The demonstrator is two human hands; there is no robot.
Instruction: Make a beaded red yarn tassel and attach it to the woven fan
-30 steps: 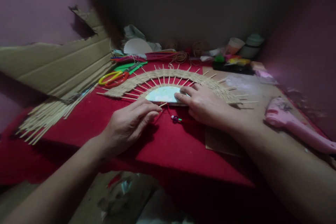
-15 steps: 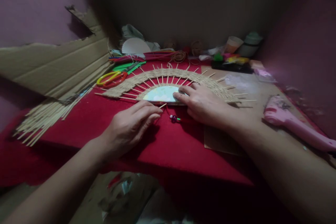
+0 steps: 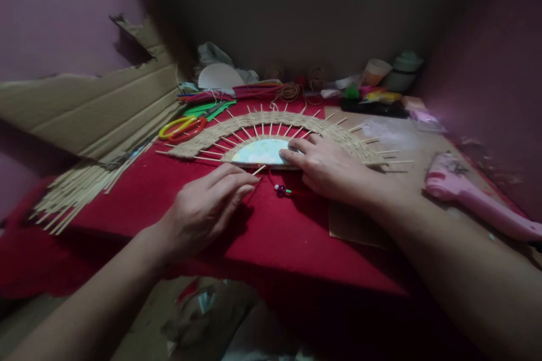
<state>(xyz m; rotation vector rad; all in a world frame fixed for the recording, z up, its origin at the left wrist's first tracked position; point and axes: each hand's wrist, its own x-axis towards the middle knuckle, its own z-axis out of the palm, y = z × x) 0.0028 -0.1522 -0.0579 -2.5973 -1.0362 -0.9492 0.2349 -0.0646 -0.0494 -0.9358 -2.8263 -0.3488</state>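
A woven half-round fan [image 3: 237, 122] with thin sticks radiating through it lies on the red cloth [image 3: 271, 237]. At its centre is a pale blue-green half disc [image 3: 258, 151]. My left hand [image 3: 212, 197] pinches a short thin stick [image 3: 258, 170] between thumb and fingers, just below the disc's straight edge. My right hand [image 3: 319, 163] rests on the right part of the disc, fingers apart and pressing it down. A cord with a purple bead [image 3: 280, 190] lies between my hands.
Scissors with yellow and orange handles [image 3: 182, 127] and a bundle of sticks [image 3: 76, 192] lie at the left, beside cardboard [image 3: 93, 107]. A pink glue gun [image 3: 470, 189] is at the right. A cup [image 3: 376, 72] and a bottle [image 3: 404, 70] stand at the back.
My left hand has shifted slightly left and down with the stick, which is now tilted more steeply. My right hand stays on the disc.
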